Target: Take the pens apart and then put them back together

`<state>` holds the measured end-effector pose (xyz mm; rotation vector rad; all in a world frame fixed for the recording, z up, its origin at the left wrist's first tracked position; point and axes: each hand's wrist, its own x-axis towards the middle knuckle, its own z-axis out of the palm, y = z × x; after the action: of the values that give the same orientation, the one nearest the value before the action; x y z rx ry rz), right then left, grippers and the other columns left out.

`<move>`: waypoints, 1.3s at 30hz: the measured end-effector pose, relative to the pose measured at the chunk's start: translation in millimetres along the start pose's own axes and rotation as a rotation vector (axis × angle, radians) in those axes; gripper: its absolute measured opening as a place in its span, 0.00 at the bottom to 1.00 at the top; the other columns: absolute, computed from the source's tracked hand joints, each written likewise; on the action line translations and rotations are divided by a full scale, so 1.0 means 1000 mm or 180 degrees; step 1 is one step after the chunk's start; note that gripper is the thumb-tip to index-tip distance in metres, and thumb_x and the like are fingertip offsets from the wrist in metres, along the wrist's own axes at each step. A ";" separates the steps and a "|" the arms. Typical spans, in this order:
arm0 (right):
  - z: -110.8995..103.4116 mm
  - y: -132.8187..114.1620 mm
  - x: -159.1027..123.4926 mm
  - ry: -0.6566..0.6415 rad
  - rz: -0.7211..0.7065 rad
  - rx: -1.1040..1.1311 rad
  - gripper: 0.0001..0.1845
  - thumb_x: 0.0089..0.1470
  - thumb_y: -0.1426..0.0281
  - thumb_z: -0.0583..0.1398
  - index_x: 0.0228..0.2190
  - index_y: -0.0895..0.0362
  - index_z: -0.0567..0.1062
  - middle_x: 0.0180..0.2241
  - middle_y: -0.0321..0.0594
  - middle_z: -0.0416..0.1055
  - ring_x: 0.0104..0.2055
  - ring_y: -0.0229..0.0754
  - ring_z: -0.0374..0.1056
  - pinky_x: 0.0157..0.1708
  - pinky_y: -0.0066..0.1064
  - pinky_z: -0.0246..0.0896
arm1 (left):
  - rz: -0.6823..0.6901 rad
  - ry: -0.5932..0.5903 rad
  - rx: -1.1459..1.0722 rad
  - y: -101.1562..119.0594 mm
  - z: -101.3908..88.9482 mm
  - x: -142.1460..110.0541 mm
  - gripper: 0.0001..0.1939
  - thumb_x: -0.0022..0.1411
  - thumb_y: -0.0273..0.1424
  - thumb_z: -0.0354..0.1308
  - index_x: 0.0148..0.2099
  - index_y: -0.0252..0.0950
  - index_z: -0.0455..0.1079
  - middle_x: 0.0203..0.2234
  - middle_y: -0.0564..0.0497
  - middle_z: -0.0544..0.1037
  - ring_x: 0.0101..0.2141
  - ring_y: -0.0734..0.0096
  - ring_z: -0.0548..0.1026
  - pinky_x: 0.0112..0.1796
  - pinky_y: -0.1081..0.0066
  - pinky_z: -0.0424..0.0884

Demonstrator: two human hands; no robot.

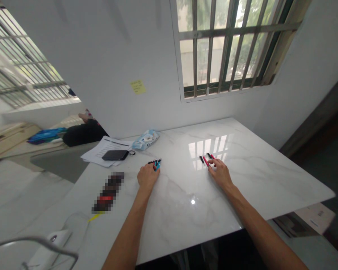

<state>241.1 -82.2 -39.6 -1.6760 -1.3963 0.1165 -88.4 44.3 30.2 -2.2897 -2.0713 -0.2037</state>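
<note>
My left hand point(147, 177) is on the white marble-patterned table point(183, 225), closed around a bunch of several pens. A blue pen point(157, 165) shows at its fingertips, with black clip ends and a bit of red beside it. Farther right, my right hand point(221, 174) is low over the table, thumb and fingers closed at the near end of a red pen point(205, 161). A black pen point(201, 159) lies just left of that one. Another dark pen point(208, 155) and a second red pen point(213, 156) stick out beyond the fingers, partly hidden.
Papers point(109, 144) with a black power bank or phone point(115, 155) on top lie at the back left, next to a blue-and-white packet point(146, 139). A pixelated dark item point(108, 192) is nearer. A yellow note point(138, 87) sticks to the wall beside a barred window point(222, 48).
</note>
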 end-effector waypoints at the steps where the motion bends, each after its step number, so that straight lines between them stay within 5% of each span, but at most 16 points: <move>1: 0.000 0.000 0.000 0.0016 -0.0007 0.0004 0.12 0.56 0.69 0.58 0.41 0.55 0.79 0.40 0.45 0.76 0.38 0.46 0.71 0.44 0.38 0.67 | -0.0011 0.0013 -0.0021 0.002 0.002 -0.001 0.10 0.64 0.37 0.57 0.42 0.39 0.76 0.42 0.43 0.82 0.45 0.52 0.78 0.41 0.64 0.70; 11: -0.001 0.001 0.001 -0.0001 -0.0031 0.0120 0.12 0.57 0.70 0.58 0.40 0.55 0.79 0.42 0.46 0.77 0.37 0.47 0.71 0.44 0.40 0.66 | -0.0057 0.0371 -0.0154 0.002 0.009 -0.002 0.09 0.65 0.33 0.56 0.45 0.40 0.74 0.38 0.43 0.82 0.40 0.53 0.79 0.38 0.65 0.68; 17: -0.004 -0.016 0.002 0.0015 -0.0143 0.0315 0.10 0.59 0.70 0.59 0.41 0.55 0.79 0.38 0.43 0.77 0.38 0.47 0.71 0.44 0.40 0.67 | 0.0249 0.0754 -0.1454 0.012 -0.001 -0.007 0.07 0.64 0.34 0.59 0.44 0.41 0.74 0.39 0.49 0.81 0.39 0.62 0.78 0.41 0.67 0.71; 22: 0.006 -0.065 0.011 -0.0510 -0.0796 0.0335 0.11 0.61 0.68 0.63 0.47 0.52 0.78 0.45 0.43 0.76 0.45 0.47 0.72 0.51 0.42 0.66 | 0.1012 0.0266 -0.2428 0.037 -0.001 -0.021 0.06 0.61 0.36 0.63 0.38 0.39 0.76 0.35 0.51 0.82 0.33 0.67 0.78 0.40 0.68 0.73; 24: 0.018 -0.084 0.019 -0.0847 -0.1095 -0.0024 0.15 0.59 0.68 0.67 0.49 0.51 0.77 0.47 0.44 0.77 0.49 0.50 0.70 0.52 0.43 0.66 | 0.1064 0.0089 -0.2706 0.041 0.001 -0.025 0.09 0.59 0.38 0.66 0.38 0.39 0.76 0.34 0.51 0.82 0.31 0.68 0.78 0.38 0.68 0.74; 28: 0.046 -0.108 0.030 -0.1413 -0.1292 -0.0492 0.01 0.61 0.70 0.65 0.37 0.52 0.79 0.38 0.41 0.79 0.42 0.47 0.71 0.44 0.37 0.65 | 0.0800 -0.0200 -0.3496 0.033 0.005 -0.023 0.25 0.52 0.45 0.71 0.48 0.38 0.74 0.32 0.51 0.82 0.31 0.67 0.80 0.36 0.68 0.76; 31: 0.059 -0.116 0.030 -0.1276 -0.1068 -0.0296 0.02 0.61 0.68 0.65 0.36 0.53 0.77 0.32 0.38 0.77 0.36 0.44 0.71 0.39 0.34 0.62 | 0.0484 -0.0208 -0.3885 0.021 0.007 -0.018 0.35 0.47 0.49 0.74 0.52 0.37 0.71 0.33 0.49 0.83 0.32 0.65 0.82 0.37 0.67 0.78; 35: 0.062 -0.115 0.025 -0.0973 -0.0791 0.0070 0.19 0.61 0.61 0.66 0.52 0.52 0.74 0.32 0.36 0.75 0.35 0.44 0.71 0.37 0.32 0.62 | 0.0448 -0.0173 -0.3743 0.014 0.009 -0.018 0.30 0.46 0.49 0.74 0.45 0.37 0.71 0.31 0.49 0.83 0.33 0.64 0.82 0.39 0.66 0.78; 39: 0.064 -0.097 0.024 -0.1300 -0.0778 0.0103 0.16 0.64 0.64 0.63 0.53 0.50 0.77 0.32 0.37 0.76 0.37 0.44 0.72 0.40 0.32 0.62 | 0.0664 -0.0383 -0.3687 0.022 0.010 -0.025 0.30 0.49 0.47 0.74 0.50 0.38 0.71 0.31 0.50 0.83 0.31 0.67 0.81 0.35 0.69 0.76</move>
<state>141.3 -32.1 0.5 -1.4928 -1.8815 0.3552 -68.2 18.9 18.3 -3.0627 -1.9704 -1.6522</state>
